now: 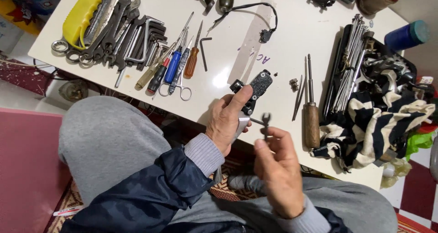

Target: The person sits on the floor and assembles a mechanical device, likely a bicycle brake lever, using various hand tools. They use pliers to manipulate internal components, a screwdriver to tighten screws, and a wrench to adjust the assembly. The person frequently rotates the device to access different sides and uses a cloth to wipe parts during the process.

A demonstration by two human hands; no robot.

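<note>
While our left hand (226,121) clamps the black part (256,89) over the table's (292,37) near edge to steady it, our right hand (279,169) pinches a small wrench (266,123) just beside it.

Left hand (226,119) grips a black textured mechanical part (256,90) at the near edge of the white table (301,32). Right hand (279,169) pinches a small open-end wrench (265,123) just beside it. Screwdrivers (175,66) lie far left; a wooden-handled tool (311,119) lies right.
</note>
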